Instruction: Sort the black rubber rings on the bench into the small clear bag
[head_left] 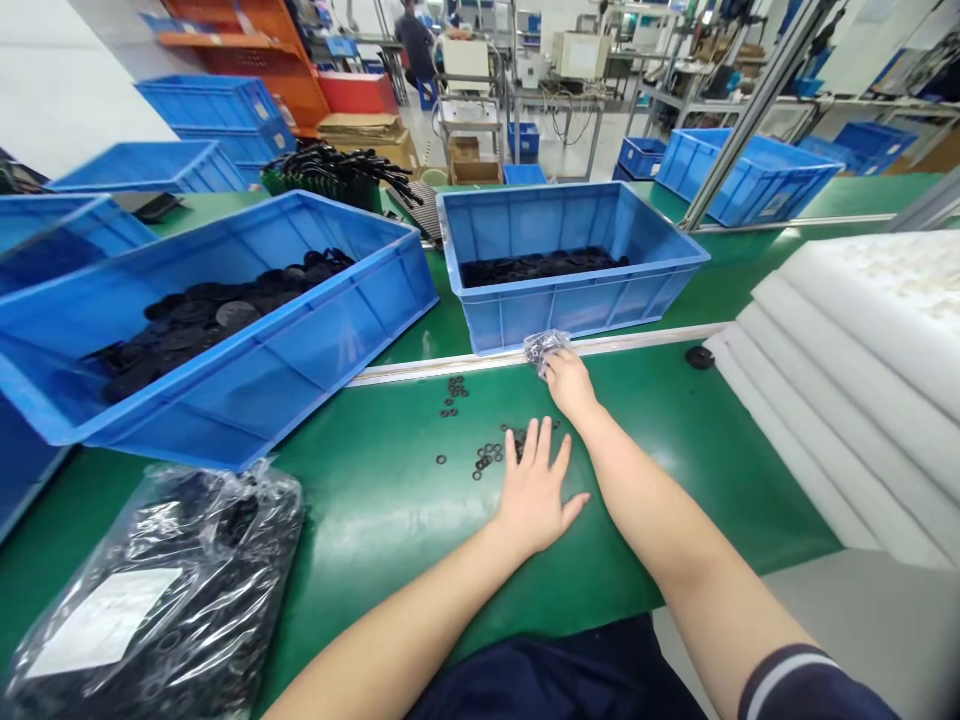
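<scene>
My left hand (pixel 536 485) lies flat on the green belt (pixel 390 500), fingers spread, its fingertips touching a scatter of small black rings (pixel 487 455). Further out, my right hand (pixel 568 380) is closed on a small clear plastic bag (pixel 545 347) holding dark parts, just in front of the middle blue bin (pixel 570 300). A few more rings (pixel 452 395) lie to the left of that hand.
A tilted blue bin (pixel 225 370) of black discs stands at the left. A clear bag of black parts (pixel 165 590) lies at the near left. Stacked white foam sheets (pixel 862 380) fill the right. One black disc (pixel 699 357) rests near the foam.
</scene>
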